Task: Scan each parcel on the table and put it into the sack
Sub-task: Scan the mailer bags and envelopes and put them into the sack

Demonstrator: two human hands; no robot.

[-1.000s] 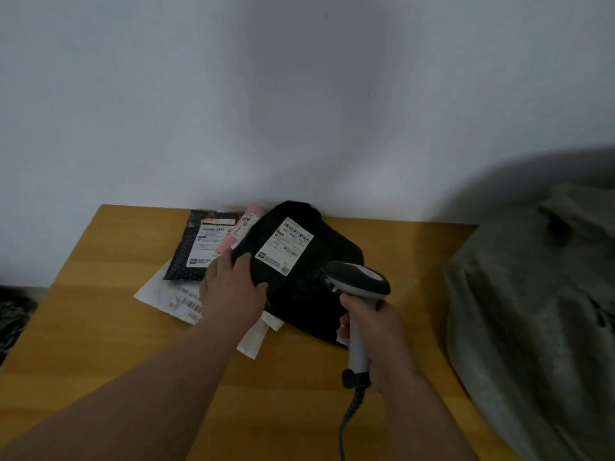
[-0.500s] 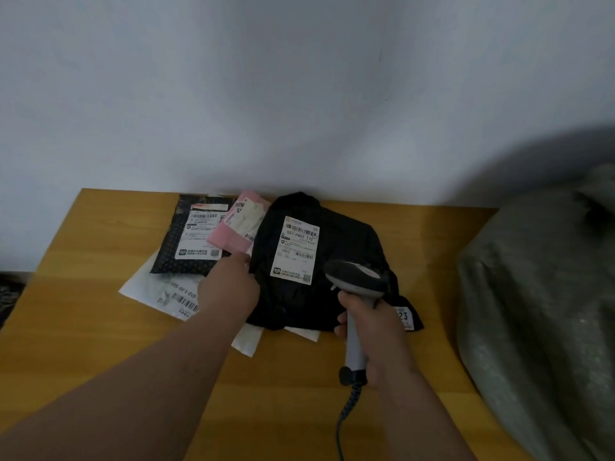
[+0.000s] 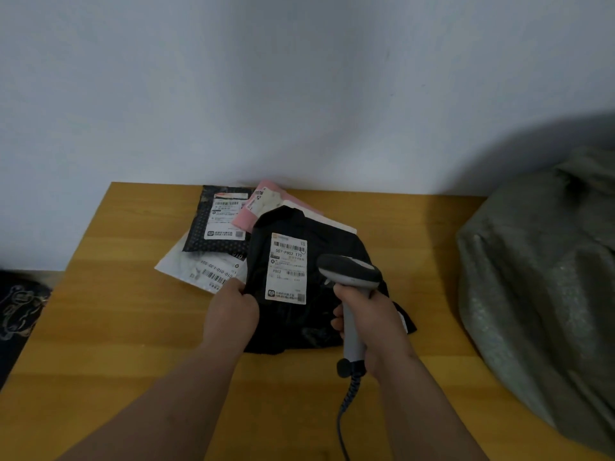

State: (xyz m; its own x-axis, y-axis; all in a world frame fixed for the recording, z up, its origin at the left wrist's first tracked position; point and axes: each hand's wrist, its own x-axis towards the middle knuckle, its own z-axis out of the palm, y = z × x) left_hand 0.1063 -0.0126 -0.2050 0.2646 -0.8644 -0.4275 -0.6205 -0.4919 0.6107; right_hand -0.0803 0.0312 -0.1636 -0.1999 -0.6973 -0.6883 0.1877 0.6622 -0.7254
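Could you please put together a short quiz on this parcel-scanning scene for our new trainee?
1. True or false: the right hand holds the scanner above the black parcel.
2. Which parcel does the left hand grip? A) the pink parcel B) the black parcel C) the dotted parcel
3. Fill in: the sack sits at the ______ end of the table.

Key
1. True; its head points towards the white label.
2. B; the fingers pinch its left edge.
3. Right.
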